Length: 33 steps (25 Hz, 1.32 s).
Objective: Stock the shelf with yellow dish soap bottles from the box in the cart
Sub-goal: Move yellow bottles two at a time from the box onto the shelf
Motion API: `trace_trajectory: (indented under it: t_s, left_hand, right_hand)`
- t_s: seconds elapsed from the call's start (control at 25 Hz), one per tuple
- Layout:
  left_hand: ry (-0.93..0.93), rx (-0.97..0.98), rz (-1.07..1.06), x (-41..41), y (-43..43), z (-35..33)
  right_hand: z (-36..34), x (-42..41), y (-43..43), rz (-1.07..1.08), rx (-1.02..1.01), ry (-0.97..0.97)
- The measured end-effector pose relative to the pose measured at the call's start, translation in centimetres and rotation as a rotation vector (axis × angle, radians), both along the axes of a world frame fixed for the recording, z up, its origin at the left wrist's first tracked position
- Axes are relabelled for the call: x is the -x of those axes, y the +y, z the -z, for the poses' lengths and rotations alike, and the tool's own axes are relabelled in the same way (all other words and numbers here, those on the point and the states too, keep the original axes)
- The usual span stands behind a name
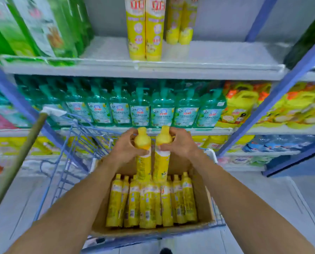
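Observation:
My left hand grips the neck of one yellow dish soap bottle, held upright above the cardboard box. Beside it, my right hand grips a second yellow bottle the same way. Both bottles hang with their bases just over the several yellow bottles lying packed in the box, which sits in a blue wire cart. On the grey upper shelf, several yellow bottles stand upright near the middle.
Green bottles fill the upper shelf's left end. Teal pump bottles line the shelf below, with yellow jugs to their right. Blue uprights frame the bay. A wooden pole leans at the left.

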<state>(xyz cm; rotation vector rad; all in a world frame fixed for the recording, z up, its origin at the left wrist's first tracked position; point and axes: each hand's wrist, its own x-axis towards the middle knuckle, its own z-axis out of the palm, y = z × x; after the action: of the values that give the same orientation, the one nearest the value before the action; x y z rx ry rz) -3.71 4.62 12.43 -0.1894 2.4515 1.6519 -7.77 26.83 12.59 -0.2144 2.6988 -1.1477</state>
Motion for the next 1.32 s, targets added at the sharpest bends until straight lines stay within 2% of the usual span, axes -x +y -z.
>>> trace_trajectory:
  t_s: [0.16, 0.28, 0.64, 0.88, 1.12, 1.32]
  left_hand:
    - [0.211, -0.012, 0.071, 1.5, 1.2, -12.5]
    - [0.331, -0.024, 0.085, 2.8, 2.0, -19.5]
    - [0.543, -0.063, 0.053, 9.9, 7.5, -30.4]
    - [0.612, 0.018, -0.042, 18.3, 10.6, -32.9]
    - [0.590, 0.010, -0.103, 23.8, 13.0, -30.4]
    - [0.578, -0.084, -0.101, 25.2, 13.8, -27.9]
  right_hand:
    - [-12.1, 1.0, 0.9, -0.022, 0.129, 0.237]
    - [-19.0, 2.0, 2.0, -0.004, 0.190, 0.357]
    - [-30.0, 9.3, 6.0, -0.011, 0.247, 0.530]
    - [-33.3, 16.5, 8.4, 0.033, 0.277, 0.613]
    - [-30.4, 22.7, 10.4, 0.029, 0.269, 0.550]
    - [-27.6, 25.3, 11.1, 0.051, 0.352, 0.516]
